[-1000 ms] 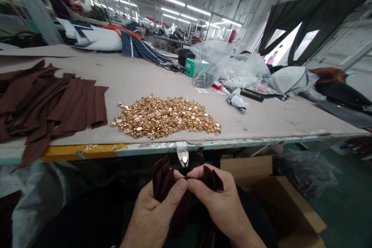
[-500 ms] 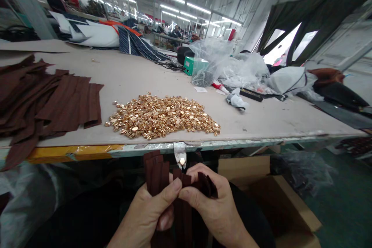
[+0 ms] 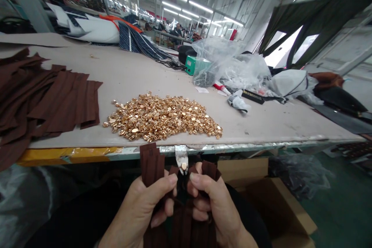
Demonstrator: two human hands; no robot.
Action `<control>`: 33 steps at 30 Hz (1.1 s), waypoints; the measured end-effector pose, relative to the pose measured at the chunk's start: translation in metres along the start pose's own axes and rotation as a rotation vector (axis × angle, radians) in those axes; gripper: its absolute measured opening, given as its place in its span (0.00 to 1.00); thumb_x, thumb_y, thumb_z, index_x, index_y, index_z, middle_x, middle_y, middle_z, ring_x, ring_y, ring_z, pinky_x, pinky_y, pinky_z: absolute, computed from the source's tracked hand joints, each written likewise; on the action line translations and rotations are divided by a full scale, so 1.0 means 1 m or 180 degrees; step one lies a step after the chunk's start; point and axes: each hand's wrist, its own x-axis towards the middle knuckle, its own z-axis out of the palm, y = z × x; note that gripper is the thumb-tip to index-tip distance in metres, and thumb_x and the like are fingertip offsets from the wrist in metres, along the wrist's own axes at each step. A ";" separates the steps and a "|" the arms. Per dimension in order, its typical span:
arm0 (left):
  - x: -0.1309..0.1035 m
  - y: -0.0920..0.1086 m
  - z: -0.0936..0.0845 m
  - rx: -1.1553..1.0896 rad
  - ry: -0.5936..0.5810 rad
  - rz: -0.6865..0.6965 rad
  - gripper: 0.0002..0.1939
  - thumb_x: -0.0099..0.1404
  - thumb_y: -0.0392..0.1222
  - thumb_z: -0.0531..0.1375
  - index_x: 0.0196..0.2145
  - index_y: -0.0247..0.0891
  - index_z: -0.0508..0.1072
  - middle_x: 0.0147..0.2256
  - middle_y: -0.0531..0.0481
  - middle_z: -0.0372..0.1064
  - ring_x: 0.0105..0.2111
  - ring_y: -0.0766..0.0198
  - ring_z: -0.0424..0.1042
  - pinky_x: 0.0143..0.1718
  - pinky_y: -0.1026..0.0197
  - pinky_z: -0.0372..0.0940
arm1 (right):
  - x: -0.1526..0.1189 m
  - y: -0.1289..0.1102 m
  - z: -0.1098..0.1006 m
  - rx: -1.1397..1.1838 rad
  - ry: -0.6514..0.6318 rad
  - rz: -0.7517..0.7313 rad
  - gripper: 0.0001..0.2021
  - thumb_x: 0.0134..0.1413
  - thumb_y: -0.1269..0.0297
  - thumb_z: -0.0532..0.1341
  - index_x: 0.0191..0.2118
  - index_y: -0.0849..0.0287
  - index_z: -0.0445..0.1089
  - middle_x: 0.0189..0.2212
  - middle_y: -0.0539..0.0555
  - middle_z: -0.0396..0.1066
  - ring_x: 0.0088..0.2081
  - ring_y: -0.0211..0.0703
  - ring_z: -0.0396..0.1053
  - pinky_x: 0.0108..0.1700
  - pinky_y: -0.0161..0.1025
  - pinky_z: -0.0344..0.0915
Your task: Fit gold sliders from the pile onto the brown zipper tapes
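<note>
My left hand [image 3: 142,201] is closed around several brown zipper tapes [image 3: 151,166], whose cut ends stick up above the thumb. Closed too, my right hand [image 3: 216,201] grips brown tape ends [image 3: 209,169] between thumb and fingers. A gap separates the two thumbs, and tape lengths hang below into the lap. Just beyond the fingers, a metal holder [image 3: 181,153] juts down from the table edge with one gold zipper slider [image 3: 184,166] at its tip. Whether the tape touches that slider cannot be made out. Behind it lies a heap of gold sliders [image 3: 162,118].
More brown zipper tapes [image 3: 64,104] are piled on the table at left. Farther back are a green box [image 3: 190,65], clear plastic bags [image 3: 244,69] and striped cloth [image 3: 130,40]. An open cardboard box [image 3: 285,205] stands below the table at right. People work in the background.
My hands have moved apart, opening a gap between the thumbs. The tape ends in the right hand now stand more upright. The gold slider on the holder shows more fully.
</note>
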 end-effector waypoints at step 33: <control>0.008 0.009 0.008 0.0058 0.0033 -0.0013 0.12 0.52 0.43 0.64 0.19 0.33 0.69 0.15 0.56 0.61 0.13 0.75 0.54 0.13 0.72 0.44 | 0.006 -0.001 0.008 -0.0042 -0.0014 0.0135 0.12 0.48 0.63 0.64 0.27 0.58 0.58 0.19 0.43 0.63 0.13 0.22 0.41 0.13 0.22 0.42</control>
